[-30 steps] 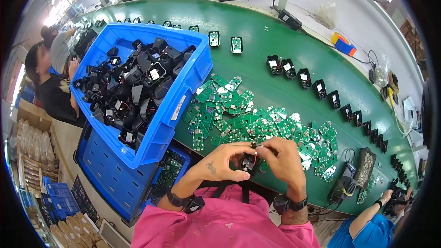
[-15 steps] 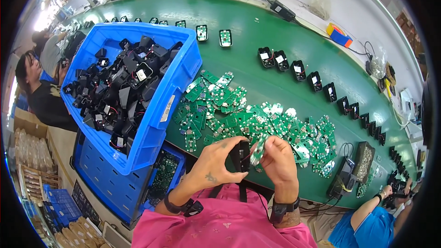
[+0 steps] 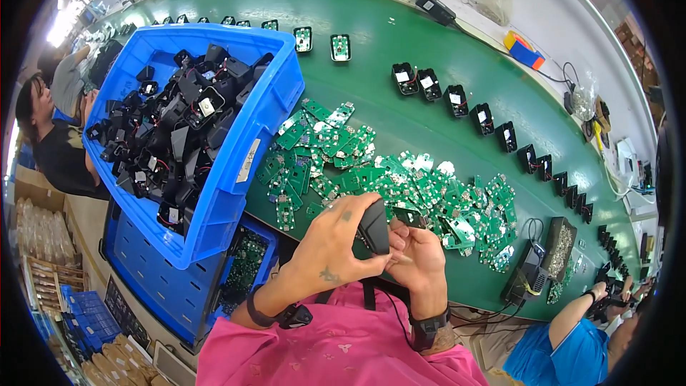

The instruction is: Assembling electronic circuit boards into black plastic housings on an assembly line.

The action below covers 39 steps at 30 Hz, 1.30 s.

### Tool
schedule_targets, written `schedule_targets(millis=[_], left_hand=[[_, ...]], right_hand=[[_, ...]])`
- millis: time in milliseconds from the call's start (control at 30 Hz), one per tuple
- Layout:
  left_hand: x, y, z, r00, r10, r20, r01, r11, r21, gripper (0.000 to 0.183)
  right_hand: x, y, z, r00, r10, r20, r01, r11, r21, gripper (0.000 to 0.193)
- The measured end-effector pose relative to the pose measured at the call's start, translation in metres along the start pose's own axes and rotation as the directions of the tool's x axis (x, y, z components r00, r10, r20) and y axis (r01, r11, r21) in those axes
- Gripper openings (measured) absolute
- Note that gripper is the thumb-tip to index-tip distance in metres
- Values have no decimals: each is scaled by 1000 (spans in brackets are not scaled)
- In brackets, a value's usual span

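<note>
Head view: left of the grip, a blue bin (image 3: 246,143) holds black housings. The left hand (image 3: 336,239) wraps a black housing (image 3: 374,226) at chest height, clasping its sides; it looks light, rigid plastic, best held by the outer shell. The right hand (image 3: 421,261) pinches its lower edge. Just beyond the grip lie green boards (image 3: 386,179), probably fragile.

Left hand (image 3: 336,239) grips a black plastic housing (image 3: 374,226), right hand (image 3: 418,261) touching it, above green circuit boards (image 3: 400,186) heaped on the table (image 3: 400,121) beside a blue bin (image 3: 250,143)
</note>
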<state>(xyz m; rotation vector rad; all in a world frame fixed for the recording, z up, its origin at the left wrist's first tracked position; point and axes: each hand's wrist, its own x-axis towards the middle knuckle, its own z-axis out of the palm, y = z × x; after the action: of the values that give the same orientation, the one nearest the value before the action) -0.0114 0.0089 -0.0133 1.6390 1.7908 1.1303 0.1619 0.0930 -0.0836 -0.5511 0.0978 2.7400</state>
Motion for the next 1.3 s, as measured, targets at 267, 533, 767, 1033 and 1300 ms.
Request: schedule_targets(millis=[267,533,767,1033,1300], left_hand=[[1,-7,5,993,-122,-8,122,992,-31,79],[-10,-15,28,937,-247,247,344,522,-780,79],[-11,-22,35,927,-307,217,374,684,-626,60],[-9,-13,38,952,-218,213,296,826,-479,57],[-11,-10,35,984,-151,93,176,900,-400,59]], right_hand=[[-1,11,14,973,-220,-72,187,932,-311,27],[4,28,15,580,-766,279,255,-156,-954,25],[-7,26,37,417,-783,462,219,-407,-887,11],[-10,23,46,732,-650,203,370,129,-920,12],[-15,18,47,547,-604,580,242,-550,-799,3]])
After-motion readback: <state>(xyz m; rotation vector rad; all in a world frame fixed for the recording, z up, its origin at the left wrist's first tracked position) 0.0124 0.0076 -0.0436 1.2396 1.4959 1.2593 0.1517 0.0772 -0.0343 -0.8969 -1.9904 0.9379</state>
